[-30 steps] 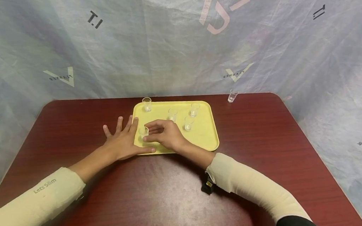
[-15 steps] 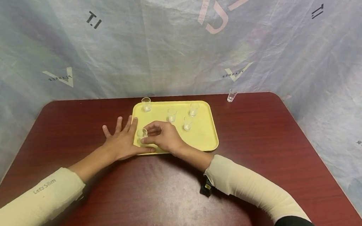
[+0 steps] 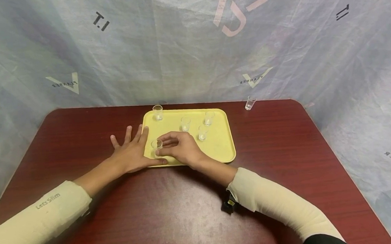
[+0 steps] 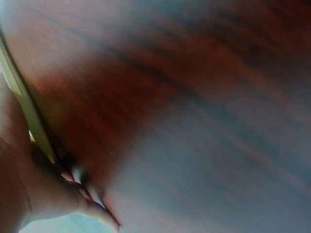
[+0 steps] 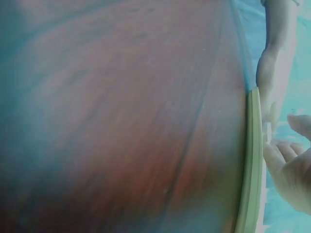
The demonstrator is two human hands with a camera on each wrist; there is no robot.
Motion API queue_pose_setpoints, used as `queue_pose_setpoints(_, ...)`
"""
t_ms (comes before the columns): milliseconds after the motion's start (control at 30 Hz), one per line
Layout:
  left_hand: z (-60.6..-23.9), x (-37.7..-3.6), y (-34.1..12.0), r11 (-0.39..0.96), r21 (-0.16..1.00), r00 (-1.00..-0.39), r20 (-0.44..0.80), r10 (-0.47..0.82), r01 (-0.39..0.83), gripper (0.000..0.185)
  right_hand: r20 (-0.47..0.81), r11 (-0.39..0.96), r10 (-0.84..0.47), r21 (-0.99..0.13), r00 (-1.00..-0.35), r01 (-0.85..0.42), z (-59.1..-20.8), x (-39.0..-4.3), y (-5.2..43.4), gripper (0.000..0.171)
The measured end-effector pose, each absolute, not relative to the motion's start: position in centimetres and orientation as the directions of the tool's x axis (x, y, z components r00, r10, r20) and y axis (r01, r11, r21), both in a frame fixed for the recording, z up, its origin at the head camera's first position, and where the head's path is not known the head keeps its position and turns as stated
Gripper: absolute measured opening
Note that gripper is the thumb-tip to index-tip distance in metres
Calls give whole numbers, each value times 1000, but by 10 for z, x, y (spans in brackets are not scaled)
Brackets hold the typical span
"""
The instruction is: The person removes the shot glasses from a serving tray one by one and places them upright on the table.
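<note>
In the head view a yellow tray (image 3: 218,147) lies on the table. My left hand (image 3: 130,154) rests with spread fingers over its left edge near the front corner, its thumb along the front rim. My right hand (image 3: 182,148) pinches a small clear shot glass (image 3: 156,145) between thumb and fingers, upright above the tray's front left part, beside the left hand. Other clear glasses stand on the tray: one at the back left corner (image 3: 158,112), one in the middle (image 3: 185,124), and two to the right, a rear glass (image 3: 209,118) and a front glass (image 3: 202,133).
Away from the tray, one more clear glass (image 3: 250,103) stands tilted-looking near the back right of the dark red table (image 3: 175,215). Printed grey sheeting (image 3: 141,49) hangs behind and at both sides. A small black device (image 3: 228,204) sits under the right wrist.
The right hand and the pinched glass have shifted slightly, first left, then back right and a little toward the front. The left hand and tray stay in place.
</note>
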State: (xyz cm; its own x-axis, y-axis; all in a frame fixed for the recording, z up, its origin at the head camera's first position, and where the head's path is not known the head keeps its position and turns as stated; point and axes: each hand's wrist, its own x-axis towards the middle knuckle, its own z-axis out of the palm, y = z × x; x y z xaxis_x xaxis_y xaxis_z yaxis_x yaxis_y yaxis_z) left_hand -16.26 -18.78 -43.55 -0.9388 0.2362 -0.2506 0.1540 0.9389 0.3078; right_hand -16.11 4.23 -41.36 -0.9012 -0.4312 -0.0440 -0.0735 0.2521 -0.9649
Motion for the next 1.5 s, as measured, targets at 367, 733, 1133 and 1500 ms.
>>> queue_pose_setpoints(367, -436, -164, -188, 940, 308, -938, -257, 233, 149, 162, -17, 234, -426, -968, -904, -92, -413, -159, 60, 42)
queue_pose_setpoints(733, -436, -167, -188, 943, 299, -940, -253, 229, 150, 161, -44, 237, -385, -970, -922, -53, -407, -156, 82, 40)
queue_pose_setpoints(1133, -436, -166, -189, 942, 303, -939, -258, 227, 144, 162, -81, 220, -356, -975, -931, 0, -404, -146, 111, 40)
queue_pose_setpoints(1500, -438, -165, -189, 939, 312, -939, -255, 231, 146, 162, -103, 253, -291, -967, -951, 27, -399, -140, 146, 42)
